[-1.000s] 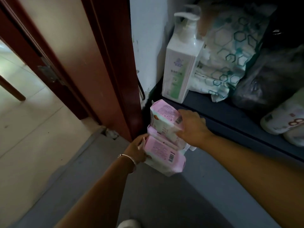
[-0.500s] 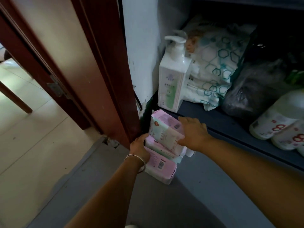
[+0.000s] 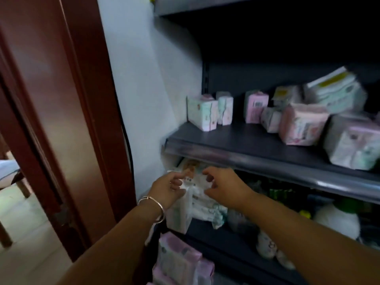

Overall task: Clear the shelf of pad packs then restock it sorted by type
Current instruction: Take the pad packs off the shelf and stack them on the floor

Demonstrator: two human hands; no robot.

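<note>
pad packs (image 3: 255,112) standing and lying along the middle shelf (image 3: 246,155), more stacked on the floor (image 3: 181,264) | left hand (image 3: 166,192) and right hand (image 3: 224,188) raised below the shelf edge, apart | both grips released, fingers loosely curled, holding nothing

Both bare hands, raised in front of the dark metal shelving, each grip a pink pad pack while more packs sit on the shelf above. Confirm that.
One detail is wrong: in the head view the left hand and right hand hold nothing, fingers loosely curled. The pink pad packs are stacked low down, below the hands. More pad packs do sit on the dark metal shelf above.
</note>
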